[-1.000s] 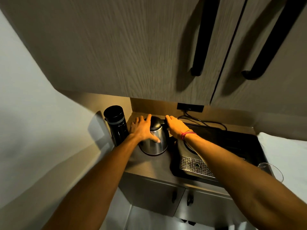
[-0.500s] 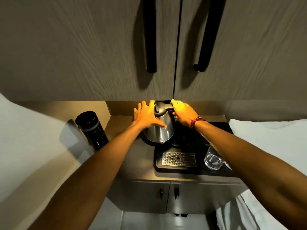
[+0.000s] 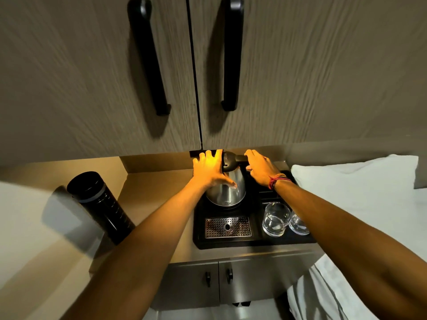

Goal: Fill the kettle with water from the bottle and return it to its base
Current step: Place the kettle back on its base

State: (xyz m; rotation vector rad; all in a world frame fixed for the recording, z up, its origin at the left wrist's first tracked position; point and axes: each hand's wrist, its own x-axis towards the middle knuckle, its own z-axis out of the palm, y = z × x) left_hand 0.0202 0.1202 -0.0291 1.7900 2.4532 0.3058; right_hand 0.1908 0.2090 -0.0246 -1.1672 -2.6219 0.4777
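The kettle (image 3: 227,192) stands at the back of the black tray (image 3: 231,243) on the bench (image 3: 150,192), between both hands. The left hand (image 3: 209,170) lies spread-fingered against its left side, and the right hand (image 3: 261,169) curls round its handle (image 3: 240,158).

Kettle (image 3: 227,192) silver, black lid; tray (image 3: 256,243) black; bottle (image 3: 101,204) black, grey band; wristband (image 3: 276,181) red.

place: hotel room | signs: tea tray (image 3: 256,241), glasses (image 3: 276,219), pillow (image 3: 346,181) beside counter (image 3: 157,185)
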